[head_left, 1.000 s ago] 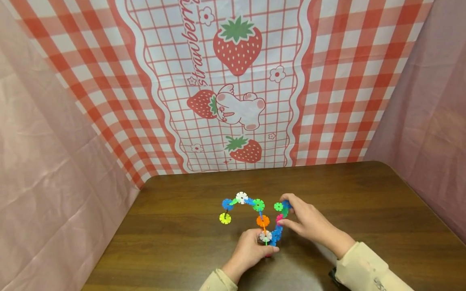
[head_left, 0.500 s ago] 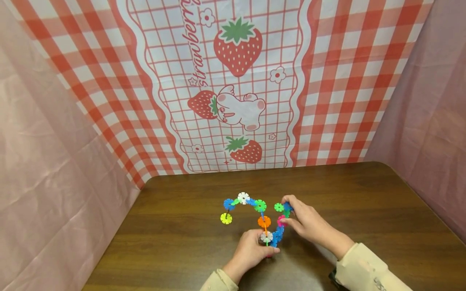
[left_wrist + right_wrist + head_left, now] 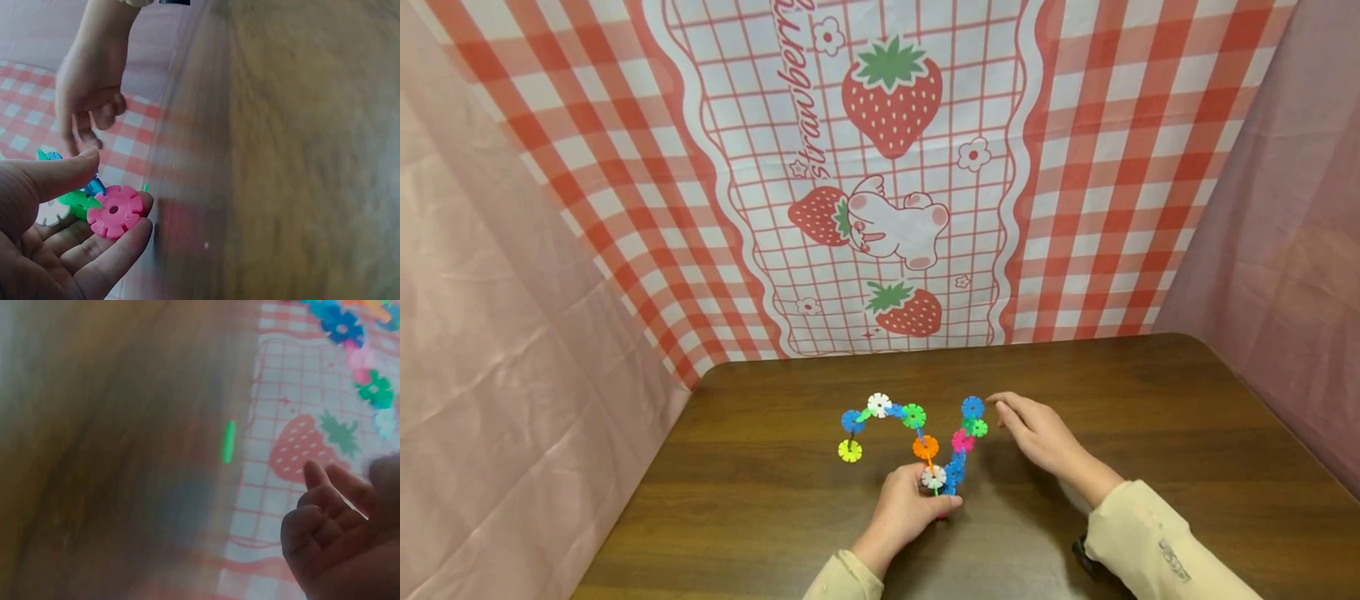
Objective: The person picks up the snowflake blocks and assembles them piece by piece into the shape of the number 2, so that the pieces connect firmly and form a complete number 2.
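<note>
Fingers [image 3: 115, 257] of the left hand [image 3: 901, 510] hold the disc chain [image 3: 926, 447]; right hand [image 3: 1047, 437] nearby.

Branched figure of slotted, flower-shaped plastic discs [image 3: 925, 447], multicoloured, joined in one piece.
It was held upright by its lower end in the left hand [image 3: 904, 506]; the longer arm [image 3: 913, 416] curved through orange, green, white and blue to a hanging yellow disc [image 3: 850, 452], and the shorter arm [image 3: 962, 441] rose through blue, pink and green to a blue disc [image 3: 972, 407].
</note>
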### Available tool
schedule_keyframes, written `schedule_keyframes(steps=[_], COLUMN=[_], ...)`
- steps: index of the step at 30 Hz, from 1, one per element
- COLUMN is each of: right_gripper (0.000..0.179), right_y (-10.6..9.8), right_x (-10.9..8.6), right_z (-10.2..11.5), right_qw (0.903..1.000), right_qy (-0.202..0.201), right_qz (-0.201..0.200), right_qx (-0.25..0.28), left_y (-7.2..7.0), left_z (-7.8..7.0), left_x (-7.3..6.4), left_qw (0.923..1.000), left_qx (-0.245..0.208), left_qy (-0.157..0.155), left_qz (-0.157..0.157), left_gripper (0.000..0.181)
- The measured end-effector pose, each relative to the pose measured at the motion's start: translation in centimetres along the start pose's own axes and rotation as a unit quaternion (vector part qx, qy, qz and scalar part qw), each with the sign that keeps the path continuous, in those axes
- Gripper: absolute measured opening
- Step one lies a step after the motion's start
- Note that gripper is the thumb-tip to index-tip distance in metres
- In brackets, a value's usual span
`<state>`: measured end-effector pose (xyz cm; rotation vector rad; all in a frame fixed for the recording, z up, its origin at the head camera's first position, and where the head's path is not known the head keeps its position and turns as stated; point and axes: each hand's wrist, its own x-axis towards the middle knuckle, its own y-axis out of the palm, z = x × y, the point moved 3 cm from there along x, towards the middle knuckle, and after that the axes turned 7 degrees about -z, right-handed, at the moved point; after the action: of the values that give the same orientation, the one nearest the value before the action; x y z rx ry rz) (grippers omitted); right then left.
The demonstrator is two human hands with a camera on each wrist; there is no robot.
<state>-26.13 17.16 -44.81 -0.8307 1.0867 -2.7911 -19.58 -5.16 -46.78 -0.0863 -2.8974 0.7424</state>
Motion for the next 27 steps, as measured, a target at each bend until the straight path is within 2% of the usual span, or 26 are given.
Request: schedule_keyframes(steps=[4,7,9,12,16,19,24,27], right_gripper=[0.017,0.008,0.01,0.011,0.015,0.021,0.033,0.032], right_y=[1.2,2.0,2.4,2.8,3.1,3.0,2.3,1.8], right_x=[0.7,1.1,1.3,1.4,1.3,1.3,0.7,0.3], right_z=[-1.1,-1.3,-1.3,-1.1,-0.9,-0.9,-1.3,-1.5], right_qw=[0.9974,0.991,0.9858,0.9772,0.9705,0.9744,0.9848,0.9893], right_qy=[-0.004,-0.017,-0.024,-0.04,-0.032,-0.007,0.017,0.034], right_qz=[0.051,0.102,0.126,0.144,0.146,0.141,0.134,0.12], right_qx=[-0.05,-0.085,-0.108,-0.151,-0.189,-0.175,-0.109,-0.076], left_y=[-0.2,-0.3,-0.3,-0.2,-0.1,-0.2,-0.2,-0.2], left_z=[0.1,0.2,0.2,0.2,0.1,-0.1,-0.1,-0.1], left_x=[0.0,0.1,0.1,0.1,0.0,-0.1,0.0,0.0], left_qw=[1.0,1.0,1.0,1.0,1.0,1.0,0.9999,0.9999], left_qx=[0.003,0.004,0.002,-0.001,0.001,0.004,0.008,0.008], left_qy=[0.0,-0.003,-0.002,-0.002,0.0,0.003,0.006,0.006], left_qz=[-0.001,0.002,0.005,0.007,0.008,0.007,0.007,0.008], left_gripper=[0.027,0.027,0.027,0.027,0.028,0.029,0.03,0.031])
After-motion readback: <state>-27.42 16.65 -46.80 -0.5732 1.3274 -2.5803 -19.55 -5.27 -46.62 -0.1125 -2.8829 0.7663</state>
